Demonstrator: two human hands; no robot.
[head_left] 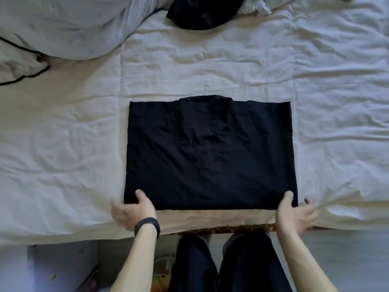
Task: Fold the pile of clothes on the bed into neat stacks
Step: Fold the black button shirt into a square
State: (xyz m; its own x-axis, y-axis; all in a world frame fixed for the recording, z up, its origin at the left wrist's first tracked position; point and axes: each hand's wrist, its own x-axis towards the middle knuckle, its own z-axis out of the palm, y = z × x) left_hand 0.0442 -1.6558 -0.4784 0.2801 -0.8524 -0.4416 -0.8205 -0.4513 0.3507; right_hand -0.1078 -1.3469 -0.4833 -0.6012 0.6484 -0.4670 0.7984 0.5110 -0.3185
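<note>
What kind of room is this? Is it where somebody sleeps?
Most likely a bedroom. A wrinkled white sheet covers a wide bed, pale bedding lies bunched at the far left, and the left hand and right hand hold a black shirt on it, with more dark clothes beyond.

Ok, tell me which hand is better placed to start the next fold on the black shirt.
Left, marginally. The left hand pinches the black shirt at its near left corner, thumb farther onto the cloth; the right hand mirrors it at the near right corner. Likely a two-handed fold.
</note>
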